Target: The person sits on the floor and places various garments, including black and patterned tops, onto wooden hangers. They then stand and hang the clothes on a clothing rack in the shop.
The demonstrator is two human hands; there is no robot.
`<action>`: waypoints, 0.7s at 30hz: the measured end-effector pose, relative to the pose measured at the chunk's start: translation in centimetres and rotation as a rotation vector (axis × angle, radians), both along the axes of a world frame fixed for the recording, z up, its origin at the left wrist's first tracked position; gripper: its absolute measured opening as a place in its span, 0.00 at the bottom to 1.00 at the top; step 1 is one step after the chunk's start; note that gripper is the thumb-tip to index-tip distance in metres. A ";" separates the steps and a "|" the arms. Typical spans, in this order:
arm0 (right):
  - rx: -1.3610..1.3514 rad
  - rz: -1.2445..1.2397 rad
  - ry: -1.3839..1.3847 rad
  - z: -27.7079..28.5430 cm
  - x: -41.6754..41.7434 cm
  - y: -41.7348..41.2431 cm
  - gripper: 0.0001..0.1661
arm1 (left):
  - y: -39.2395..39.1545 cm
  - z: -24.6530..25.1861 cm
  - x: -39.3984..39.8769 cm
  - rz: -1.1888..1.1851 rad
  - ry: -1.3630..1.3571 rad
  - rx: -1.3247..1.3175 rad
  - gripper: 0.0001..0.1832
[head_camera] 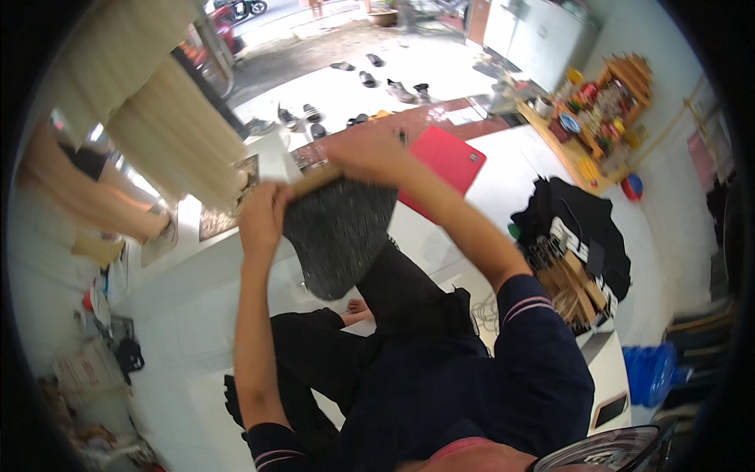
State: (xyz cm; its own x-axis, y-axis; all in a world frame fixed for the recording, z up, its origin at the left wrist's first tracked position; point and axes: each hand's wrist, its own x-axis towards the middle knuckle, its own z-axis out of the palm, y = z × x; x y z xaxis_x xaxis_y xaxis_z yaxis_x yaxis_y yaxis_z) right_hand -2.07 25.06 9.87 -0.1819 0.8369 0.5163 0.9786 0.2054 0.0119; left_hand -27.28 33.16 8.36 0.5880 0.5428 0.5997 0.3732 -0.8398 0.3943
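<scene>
Both my arms are raised in front of me with a tan strip (317,180), perhaps cardboard or a waistband, stretched between my hands. A dark grey cloth piece (342,239) hangs from it. My left hand (263,209) pinches the left end of the strip. My right hand (363,158) is at its other end; it is blurred, and its fingertips are hard to make out. Below, black fabric lies over and beside my legs.
Black garments (581,218) and a box of cardboard pieces (572,289) lie at right. A red flat object (448,165) rests on the floor ahead. Further off are shoes (367,79), a small altar (613,106) and a curtain (171,118). A person's legs (106,194) are at left; a phone (610,410) and blue bottle (649,374) at lower right.
</scene>
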 end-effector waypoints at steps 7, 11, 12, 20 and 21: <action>0.325 -0.222 -0.178 16.2 18.3 -13.4 0.18 | -4.3 17.8 23.0 -0.227 -0.387 0.669 0.10; 0.262 -0.440 -0.249 17.9 22.4 -27.3 0.17 | -12.8 17.4 32.0 -0.485 -0.570 0.603 0.08; 0.185 -0.524 -0.228 17.5 22.5 -30.7 0.16 | -15.0 16.2 33.7 -0.601 -0.613 0.596 0.06; -0.390 -0.789 0.455 3.9 17.2 -49.0 0.10 | -29.6 0.8 36.9 -1.115 -0.176 0.090 0.07; -0.481 -0.884 0.553 1.9 16.2 -50.1 0.10 | -30.8 -0.8 36.4 -1.157 -0.099 0.081 0.08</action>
